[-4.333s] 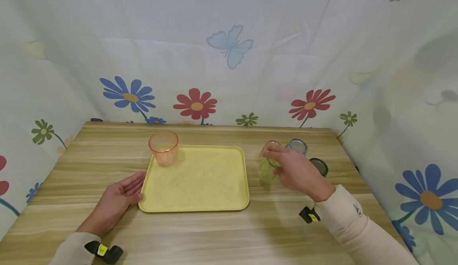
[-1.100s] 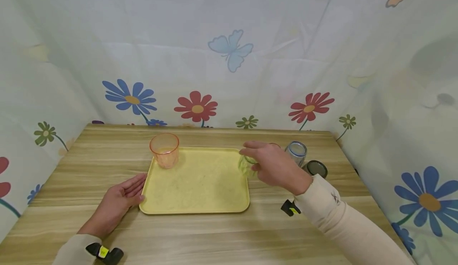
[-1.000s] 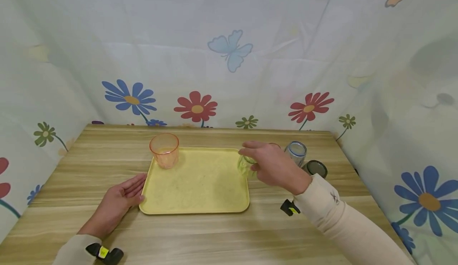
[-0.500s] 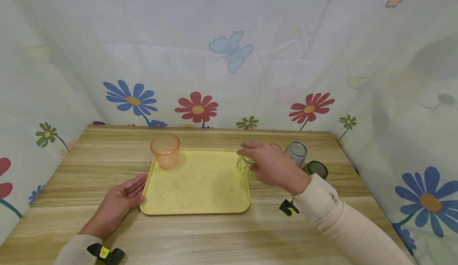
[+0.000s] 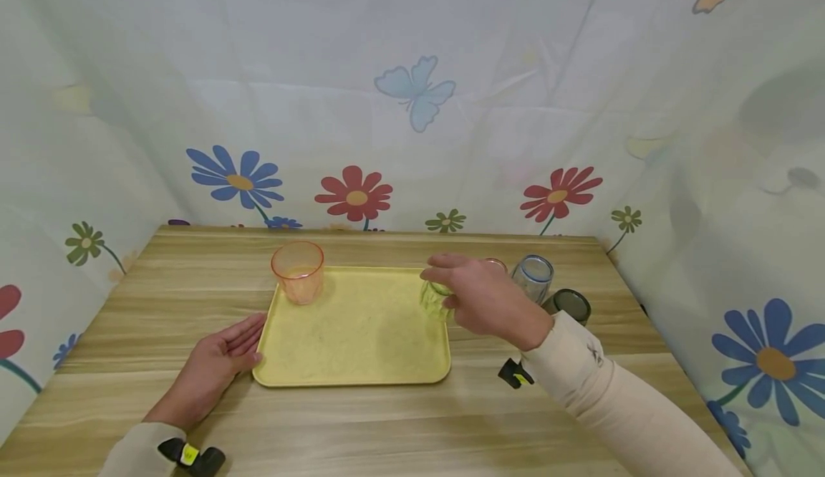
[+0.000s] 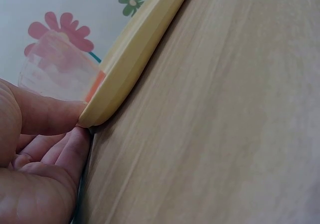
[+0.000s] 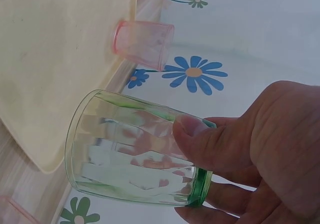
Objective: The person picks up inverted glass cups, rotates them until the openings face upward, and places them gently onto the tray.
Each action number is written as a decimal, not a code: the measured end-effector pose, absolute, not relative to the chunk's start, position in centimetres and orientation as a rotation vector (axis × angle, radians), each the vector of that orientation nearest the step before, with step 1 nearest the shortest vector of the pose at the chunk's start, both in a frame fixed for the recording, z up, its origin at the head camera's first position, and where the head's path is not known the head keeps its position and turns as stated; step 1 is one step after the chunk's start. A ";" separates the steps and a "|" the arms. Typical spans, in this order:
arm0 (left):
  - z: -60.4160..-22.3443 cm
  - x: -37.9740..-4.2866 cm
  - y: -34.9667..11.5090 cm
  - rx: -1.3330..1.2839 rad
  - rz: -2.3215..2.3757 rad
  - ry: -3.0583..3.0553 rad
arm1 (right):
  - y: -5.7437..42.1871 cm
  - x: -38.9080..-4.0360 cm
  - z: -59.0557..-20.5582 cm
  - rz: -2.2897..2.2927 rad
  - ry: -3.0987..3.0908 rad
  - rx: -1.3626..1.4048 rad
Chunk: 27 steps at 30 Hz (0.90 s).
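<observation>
In the right wrist view a clear green cup [image 7: 135,149] is held by my right hand [image 7: 285,154], thumb and fingers round its thick green base. Its wide rim faces the tray, so it is upside down. The head view has the green cup [image 5: 435,301] over the right edge of the yellow tray [image 5: 361,334], partly covered by my right hand [image 5: 486,294]. My left hand [image 5: 215,366] rests at the tray's left edge. In the left wrist view, the left thumb lies on the tray rim [image 6: 120,78] with fingers just below. An orange cup [image 5: 298,276] stands on the tray's back-left corner.
Behind and right of the right hand are a blue-rimmed cup [image 5: 535,276], a dark grey cup [image 5: 570,305] and a mostly hidden reddish-rimmed cup [image 5: 495,263]. The wooden table [image 5: 361,434] meets a flower-printed cloth [image 5: 412,162] at the back and sides.
My right hand has carried the green cup left, from beside the other cups to over the tray's right edge, slowly in the last second. The left hand and orange cup stay put.
</observation>
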<state>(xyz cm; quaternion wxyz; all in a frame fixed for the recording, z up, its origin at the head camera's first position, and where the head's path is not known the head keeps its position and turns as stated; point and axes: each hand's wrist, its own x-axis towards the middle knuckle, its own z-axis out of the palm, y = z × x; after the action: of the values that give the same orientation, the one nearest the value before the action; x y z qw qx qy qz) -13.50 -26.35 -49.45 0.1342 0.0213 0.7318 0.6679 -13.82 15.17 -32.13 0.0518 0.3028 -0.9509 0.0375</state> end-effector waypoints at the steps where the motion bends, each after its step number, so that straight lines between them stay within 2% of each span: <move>1: -49.5 -13.5 -26.4 0.060 1.932 2.125 | 15.1 -13.8 -32.1 0.105 -2.890 0.921; 27: -49.5 -13.4 -26.4 0.077 1.935 2.132 | 14.0 -14.1 -31.8 0.096 -2.922 0.931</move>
<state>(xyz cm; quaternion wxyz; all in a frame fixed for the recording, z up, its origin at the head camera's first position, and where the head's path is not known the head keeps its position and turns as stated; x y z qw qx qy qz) -13.43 -26.43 -49.47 0.1303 0.0266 0.7338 0.6662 -14.11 14.00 -31.84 0.0365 0.3033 -0.9517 0.0313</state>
